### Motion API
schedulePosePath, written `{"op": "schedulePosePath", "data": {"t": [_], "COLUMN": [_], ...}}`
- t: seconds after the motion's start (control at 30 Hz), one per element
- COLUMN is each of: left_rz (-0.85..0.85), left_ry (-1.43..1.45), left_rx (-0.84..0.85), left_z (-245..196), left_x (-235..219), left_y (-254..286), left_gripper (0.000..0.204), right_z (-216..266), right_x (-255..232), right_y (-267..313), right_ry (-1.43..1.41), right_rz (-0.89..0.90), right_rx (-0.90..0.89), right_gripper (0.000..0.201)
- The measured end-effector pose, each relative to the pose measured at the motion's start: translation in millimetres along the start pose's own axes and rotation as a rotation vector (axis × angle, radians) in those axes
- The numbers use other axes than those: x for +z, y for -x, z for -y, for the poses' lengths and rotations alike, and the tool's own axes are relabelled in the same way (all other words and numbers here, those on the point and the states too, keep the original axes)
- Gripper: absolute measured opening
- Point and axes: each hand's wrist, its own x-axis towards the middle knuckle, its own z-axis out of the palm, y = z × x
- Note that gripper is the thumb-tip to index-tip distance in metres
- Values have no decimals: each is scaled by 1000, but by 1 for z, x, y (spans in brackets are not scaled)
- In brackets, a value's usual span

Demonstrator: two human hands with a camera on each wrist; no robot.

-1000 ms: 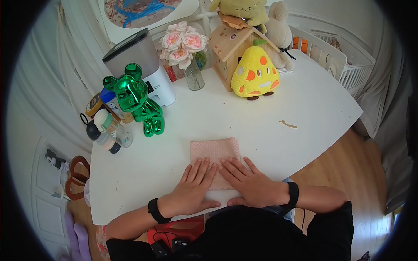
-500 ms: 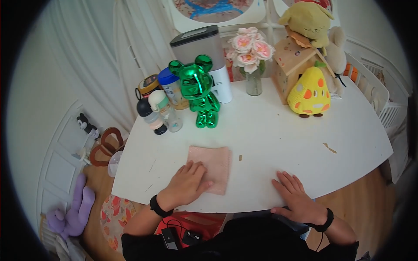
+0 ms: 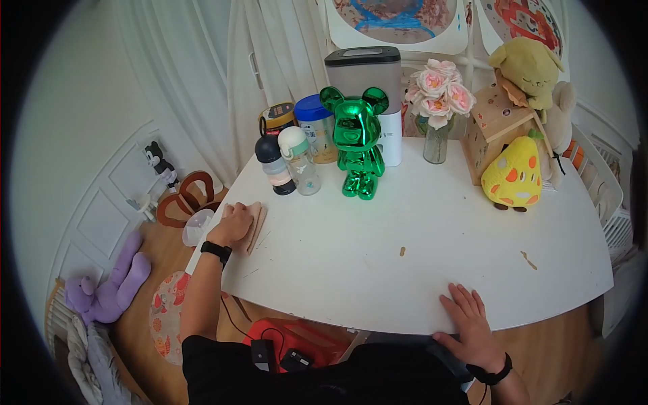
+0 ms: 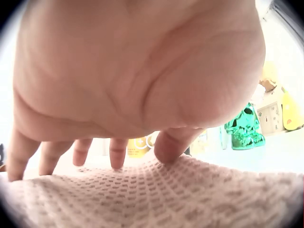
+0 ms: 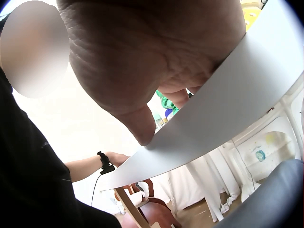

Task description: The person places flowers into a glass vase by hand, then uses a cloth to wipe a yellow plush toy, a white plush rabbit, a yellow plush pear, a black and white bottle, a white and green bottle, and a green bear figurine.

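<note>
A pink textured cloth [image 3: 254, 228] lies at the left edge of the white table [image 3: 337, 270]. My left hand [image 3: 231, 226] presses on it from above, covering part of it. In the left wrist view, the spread fingers [image 4: 118, 153] and thumb point down onto the cloth's dimpled weave [image 4: 142, 194], which rises slightly near the thumb. At the table's front right edge rests my right hand [image 3: 467, 322], fingers extended and holding nothing. Its thumb [image 5: 142, 126] touches the tabletop near the rim in the right wrist view.
Close beyond the cloth stand a dark-capped bottle [image 3: 275, 169], a green-topped cup [image 3: 300, 162] and a blue-lidded canister [image 3: 316, 128]. A shiny green bear figure [image 3: 358, 142], a flower vase [image 3: 436, 145], a wooden house [image 3: 496, 128] and a yellow plush [image 3: 514, 177] line the back.
Both hands lay on the cloth at first, then parted. My left hand has slid the cloth to the table's left edge; my right hand moved to the front right edge. The view swung left.
</note>
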Motion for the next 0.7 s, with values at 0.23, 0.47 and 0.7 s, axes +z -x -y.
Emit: {"op": "schedulePosePath", "data": {"t": [0.23, 0.47, 0.7], "left_rz": [199, 106, 73], "left_ry": [-358, -180, -528], "left_rx": [-69, -288, 32], "left_z": [8, 42, 8], "left_x": [14, 39, -8], "left_y": [-43, -77, -47], "left_gripper": [69, 95, 69], "right_z": [-2, -10, -20], "right_x": [-1, 6, 11], "right_y": [1, 8, 11], "right_ry": [-4, -1, 9], "right_rz": [-23, -67, -19], "right_rx": [-15, -49, -86], "right_gripper": [70, 69, 71]}}
